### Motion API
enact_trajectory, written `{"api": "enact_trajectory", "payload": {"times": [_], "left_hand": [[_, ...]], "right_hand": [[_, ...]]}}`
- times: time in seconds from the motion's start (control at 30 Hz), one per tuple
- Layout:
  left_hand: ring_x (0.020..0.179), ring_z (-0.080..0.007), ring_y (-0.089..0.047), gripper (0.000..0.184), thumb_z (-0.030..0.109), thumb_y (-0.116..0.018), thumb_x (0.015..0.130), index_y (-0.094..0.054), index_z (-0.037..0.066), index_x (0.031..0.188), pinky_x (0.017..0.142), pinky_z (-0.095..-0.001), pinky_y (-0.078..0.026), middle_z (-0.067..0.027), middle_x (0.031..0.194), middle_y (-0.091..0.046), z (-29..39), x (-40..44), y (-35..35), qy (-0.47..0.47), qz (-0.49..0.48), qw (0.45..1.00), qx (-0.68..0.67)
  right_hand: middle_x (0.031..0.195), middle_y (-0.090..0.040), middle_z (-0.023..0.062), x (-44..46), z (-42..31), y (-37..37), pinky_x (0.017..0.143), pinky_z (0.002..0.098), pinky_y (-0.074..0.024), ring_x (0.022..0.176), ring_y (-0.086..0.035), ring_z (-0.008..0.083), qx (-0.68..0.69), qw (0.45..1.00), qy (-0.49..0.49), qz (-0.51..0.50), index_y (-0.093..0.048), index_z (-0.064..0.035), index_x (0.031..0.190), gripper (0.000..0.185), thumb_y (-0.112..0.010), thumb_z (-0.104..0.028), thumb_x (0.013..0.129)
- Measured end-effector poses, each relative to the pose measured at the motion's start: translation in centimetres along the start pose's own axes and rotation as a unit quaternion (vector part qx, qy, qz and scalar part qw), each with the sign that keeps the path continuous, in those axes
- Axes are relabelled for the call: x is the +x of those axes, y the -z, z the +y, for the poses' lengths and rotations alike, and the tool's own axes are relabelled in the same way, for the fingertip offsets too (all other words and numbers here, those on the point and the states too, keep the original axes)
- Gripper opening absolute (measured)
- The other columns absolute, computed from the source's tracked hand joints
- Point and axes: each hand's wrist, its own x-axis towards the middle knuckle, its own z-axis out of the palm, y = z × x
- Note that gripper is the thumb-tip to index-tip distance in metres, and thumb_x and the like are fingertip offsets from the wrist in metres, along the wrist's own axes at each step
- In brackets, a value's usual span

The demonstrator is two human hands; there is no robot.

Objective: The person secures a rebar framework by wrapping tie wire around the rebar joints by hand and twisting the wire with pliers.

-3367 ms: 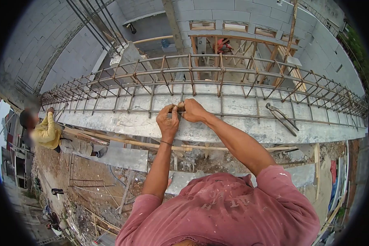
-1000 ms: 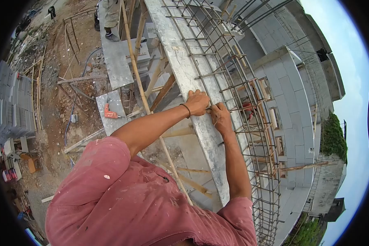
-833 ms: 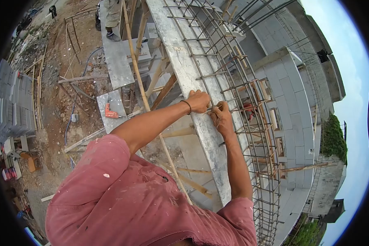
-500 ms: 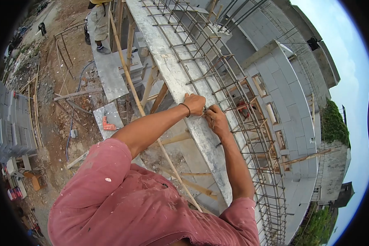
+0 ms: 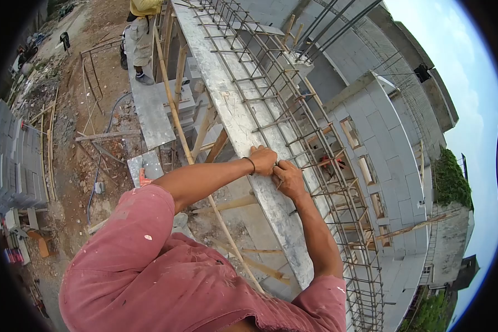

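My left hand (image 5: 262,160) is closed, its fingers bent over the pale formwork board (image 5: 232,110), with a dark band round the wrist. Close against it, my right hand (image 5: 289,178) is also closed, fingers pinched together. Something small sits between the two hands, too hidden to name. Just right of my hands, a long rebar cage (image 5: 301,119) of tied bars runs along the board, and one of its cross bars ends close by.
Bamboo poles (image 5: 174,105) and timber props stand below the board's left side. A co-worker (image 5: 143,44) stands on a grey plank (image 5: 152,119) at upper left. An orange power tool (image 5: 144,177) lies on a lower sheet. Grey block walls (image 5: 393,160) rise at right.
The camera view has shifted slightly, so the scene sits a little lower. Both hands stay together at the same place on the board, with the right hand's fingers turned a little more inward.
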Motion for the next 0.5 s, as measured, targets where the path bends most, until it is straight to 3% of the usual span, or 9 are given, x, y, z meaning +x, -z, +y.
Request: {"api": "enact_trajectory", "payload": {"times": [0.1, 0.13, 0.17, 0.23, 0.27, 0.4, 0.47, 0.5], "left_hand": [[0.107, -0.0411, -0.070, 0.022, 0.012, -0.076, 0.077, -0.079, -0.002, 0.094, 0.086, -0.0617, -0.050, -0.0216, 0.104, -0.077, -1.4, 0.6, -0.3, -0.016, -0.001, 0.999, -0.030], [0.100, -0.0377, -0.074, 0.027, 0.004, -0.069, 0.073, -0.082, 0.001, 0.097, 0.088, -0.0598, -0.051, -0.0183, 0.094, -0.079, -1.9, 0.9, 0.6, -0.013, -0.066, 0.996, -0.058], [0.100, -0.0377, -0.074, 0.027, 0.004, -0.069, 0.073, -0.082, 0.001, 0.097, 0.088, -0.0598, -0.051, -0.0183, 0.094, -0.079, -2.6, 1.0, 0.9, -0.010, -0.069, 0.995, -0.064], [0.081, -0.0355, -0.073, 0.014, 0.005, -0.064, 0.072, -0.077, 0.005, 0.077, 0.076, -0.0578, -0.048, -0.0160, 0.078, -0.075, -3.8, 1.1, 0.0, -0.084, -0.076, 0.983, -0.141], [0.081, -0.0336, -0.073, 0.018, 0.004, -0.061, 0.069, -0.078, 0.008, 0.074, 0.075, -0.0561, -0.047, -0.0144, 0.072, -0.073, -4.1, 1.1, -0.5, -0.081, -0.057, 0.985, -0.138], [0.091, -0.0350, -0.074, 0.021, 0.005, -0.065, 0.067, -0.081, 0.009, 0.080, 0.080, -0.0542, -0.050, -0.0154, 0.081, -0.076, -3.9, -0.4, 0.1, -0.098, -0.031, 0.988, -0.118], [0.110, -0.0382, -0.070, 0.037, 0.004, -0.072, 0.069, -0.086, 0.011, 0.102, 0.096, -0.0519, -0.051, -0.0156, 0.103, -0.079, -3.4, -1.5, 0.2, -0.109, 0.010, 0.991, -0.082], [0.110, -0.0382, -0.070, 0.037, 0.004, -0.072, 0.069, -0.086, 0.011, 0.102, 0.096, -0.0519, -0.051, -0.0156, 0.103, -0.079, -3.3, -1.7, 0.0, -0.111, 0.010, 0.990, -0.086]], "right_hand": [[0.085, -0.055, 0.0056, 0.2, -0.2, 0.0, 0.068, 0.0439, -0.0544, 0.082, -0.063, 0.0282, -0.032, 0.999, 0.011, -0.009, -0.065, -0.0107, 0.087, 0.013, -0.076, -0.011, 0.081], [0.084, -0.055, 0.0055, 0.2, 0.0, -0.1, 0.067, 0.0437, -0.0544, 0.081, -0.062, 0.0280, -0.045, 0.999, 0.025, -0.007, -0.064, -0.0107, 0.087, 0.013, -0.076, -0.011, 0.081], [0.084, -0.055, 0.0055, 0.2, 0.2, -0.3, 0.067, 0.0435, -0.0545, 0.081, -0.062, 0.0278, -0.058, 0.998, 0.038, -0.004, -0.064, -0.0108, 0.087, 0.012, -0.075, -0.011, 0.081], [0.083, -0.055, 0.0054, 0.4, 0.3, -0.3, 0.066, 0.0428, -0.0549, 0.079, -0.062, 0.0270, -0.066, 0.996, 0.056, -0.011, -0.062, -0.0104, 0.085, 0.012, -0.074, -0.011, 0.082], [0.083, -0.054, 0.0054, 0.7, 0.3, -0.3, 0.065, 0.0425, -0.0550, 0.079, -0.062, 0.0267, -0.078, 0.994, 0.071, -0.014, -0.062, -0.0104, 0.084, 0.012, -0.073, -0.011, 0.081], [0.082, -0.054, 0.0055, 1.0, 0.4, -0.9, 0.062, 0.0416, -0.0550, 0.077, -0.063, 0.0265, -0.106, 0.989, 0.104, -0.011, -0.059, -0.0103, 0.082, 0.013, -0.073, -0.010, 0.081], [0.081, -0.054, 0.0058, 0.7, 0.4, -0.8, 0.061, 0.0416, -0.0550, 0.077, -0.063, 0.0267, -0.113, 0.988, 0.100, -0.014, -0.059, -0.0102, 0.081, 0.013, -0.072, -0.010, 0.081], [0.081, -0.054, 0.0061, 0.7, 0.2, -0.8, 0.061, 0.0418, -0.0548, 0.077, -0.063, 0.0270, -0.107, 0.990, 0.092, -0.006, -0.059, -0.0099, 0.081, 0.013, -0.072, -0.009, 0.081]]}}
